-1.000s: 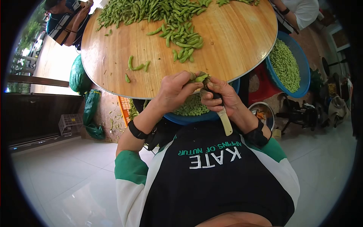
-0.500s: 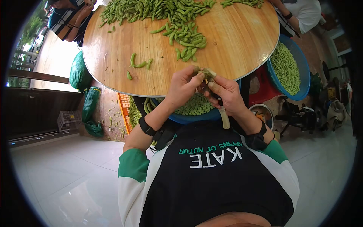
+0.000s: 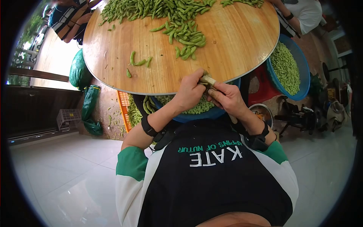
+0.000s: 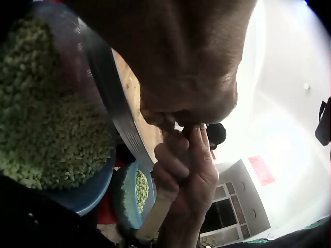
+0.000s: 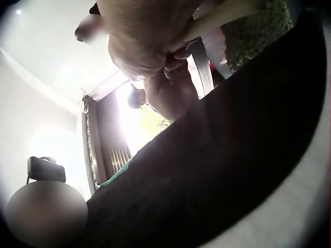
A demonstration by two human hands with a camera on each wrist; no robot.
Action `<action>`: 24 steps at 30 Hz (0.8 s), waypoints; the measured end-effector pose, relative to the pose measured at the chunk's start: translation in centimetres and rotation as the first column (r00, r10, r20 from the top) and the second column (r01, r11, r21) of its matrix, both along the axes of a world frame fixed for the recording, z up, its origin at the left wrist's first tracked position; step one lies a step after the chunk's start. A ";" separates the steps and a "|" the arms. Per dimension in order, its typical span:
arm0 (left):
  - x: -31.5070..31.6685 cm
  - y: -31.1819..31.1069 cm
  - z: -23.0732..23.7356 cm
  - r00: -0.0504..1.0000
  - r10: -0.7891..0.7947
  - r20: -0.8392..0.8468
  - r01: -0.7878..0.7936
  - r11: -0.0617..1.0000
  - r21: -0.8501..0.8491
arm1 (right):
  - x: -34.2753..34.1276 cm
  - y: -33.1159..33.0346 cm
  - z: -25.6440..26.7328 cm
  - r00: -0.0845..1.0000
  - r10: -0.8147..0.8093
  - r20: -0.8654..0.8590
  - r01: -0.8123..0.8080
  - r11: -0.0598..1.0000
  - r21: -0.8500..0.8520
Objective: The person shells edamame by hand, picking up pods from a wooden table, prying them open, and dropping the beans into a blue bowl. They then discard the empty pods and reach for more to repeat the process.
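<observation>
Over the near edge of the round wooden table (image 3: pixel 230 41), my left hand (image 3: pixel 189 92) has its fingers curled, its tips right against those of my right hand (image 3: pixel 228 99). Whether a pod sits between the left fingertips I cannot tell. Low in the right hand is a tool with a flat pale handle (image 4: pixel 154 219); its working end is hidden. Pale coverings show at the meeting fingertips. Directly beneath, a blue tub (image 3: pixel 185 118) holds shelled green beans (image 3: pixel 202 106). Green soybean pods (image 3: pixel 189 39) lie heaped across the far part of the table.
Several stray pods (image 3: pixel 140 62) lie left of the hands. A second blue tub (image 3: pixel 305 85) of shelled beans stands at the right, near a metal bowl (image 3: pixel 269 113). An orange crate (image 3: pixel 123 106) and green sacks (image 3: pixel 79 72) are at the left. Two people sit across the table.
The bright green pod seen between my fingers one second ago is out of sight. Both hands have turned, and the pale handle has swung toward my right forearm, mostly hidden now.
</observation>
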State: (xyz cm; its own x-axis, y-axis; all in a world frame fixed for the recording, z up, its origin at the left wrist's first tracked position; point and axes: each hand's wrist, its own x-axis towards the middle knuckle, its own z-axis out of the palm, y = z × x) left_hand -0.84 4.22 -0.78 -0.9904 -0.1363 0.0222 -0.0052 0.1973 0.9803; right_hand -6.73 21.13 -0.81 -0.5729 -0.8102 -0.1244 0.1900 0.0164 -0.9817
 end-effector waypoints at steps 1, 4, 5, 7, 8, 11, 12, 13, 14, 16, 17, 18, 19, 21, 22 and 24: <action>0.1 0.3 -0.1 1.000 0.001 0.001 -0.001 1.000 0.001 | 0.0 0.2 -0.1 1.000 0.015 0.019 -0.016 1.000 0.021; 0.3 0.7 -0.6 1.000 -0.002 -0.015 0.003 0.997 0.072 | -0.1 0.6 0.4 0.999 0.007 0.050 -0.008 1.000 0.019; 0.2 0.6 -0.8 0.999 -0.042 0.001 0.041 0.983 0.177 | -0.4 0.8 0.5 0.999 0.004 0.051 -0.005 1.000 0.018; 0.4 0.5 -0.7 0.996 -0.083 0.020 0.074 0.957 0.282 | -1.0 1.0 0.4 0.978 0.002 0.209 0.004 1.000 -0.027; 0.5 0.5 -0.5 0.994 -0.092 0.057 0.064 0.924 0.378 | -0.9 1.0 0.5 0.977 0.002 0.212 0.003 1.000 -0.026; 0.5 0.5 0.0 0.991 -0.106 0.083 0.059 0.894 0.444 | -0.8 1.0 0.4 0.975 -0.007 0.221 0.019 0.998 -0.055; 0.5 0.4 0.1 0.992 -0.105 0.070 0.067 0.906 0.419 | -1.0 1.1 0.2 0.971 0.012 0.239 0.004 0.998 -0.065; 0.5 0.1 0.0 0.992 -0.106 0.070 0.067 0.906 0.417 | -1.1 1.1 0.1 0.965 0.031 0.259 -0.012 0.997 -0.075; 0.4 -0.3 -0.3 0.989 -0.129 0.071 0.091 0.916 0.391 | -1.1 1.1 0.1 0.965 0.030 0.261 -0.011 0.997 -0.075; 0.5 -0.6 -0.9 0.986 -0.151 0.073 0.114 0.923 0.367 | -1.0 1.1 0.3 0.967 0.036 0.251 -0.019 0.997 -0.070; 0.6 -0.6 -1.1 0.984 -0.155 0.084 0.116 0.930 0.348 | -0.9 1.0 0.4 0.967 0.038 0.251 -0.021 0.997 -0.070; 0.5 -0.7 -1.1 0.983 -0.160 0.096 0.120 0.937 0.328 | -0.7 0.8 0.5 0.974 0.020 0.228 -0.009 0.999 -0.048; 0.5 -0.6 -1.0 0.982 -0.161 0.095 0.122 0.937 0.327 | -0.6 0.8 0.6 0.979 0.000 0.204 0.005 1.000 -0.025; 0.6 -0.1 -0.5 0.989 -0.138 -0.053 0.148 0.906 0.398 | -1.1 1.1 0.5 0.978 0.011 0.209 -0.005 1.000 -0.028; 0.7 0.2 0.0 0.989 -0.138 -0.053 0.148 0.905 0.399 | -1.3 1.3 0.4 0.976 0.025 0.217 -0.019 0.999 -0.031; 1.1 0.7 1.1 0.998 -0.034 0.058 -0.006 0.812 0.583 | -1.3 1.4 0.6 0.967 0.033 0.251 -0.024 0.999 -0.037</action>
State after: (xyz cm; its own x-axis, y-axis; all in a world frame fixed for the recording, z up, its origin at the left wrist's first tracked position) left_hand 0.28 4.95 0.36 -0.9888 -0.0898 -0.1189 -0.0720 -0.4105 0.9090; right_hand -8.07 22.50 -0.19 -0.5033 -0.8318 -0.2340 0.4311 -0.0071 -0.9023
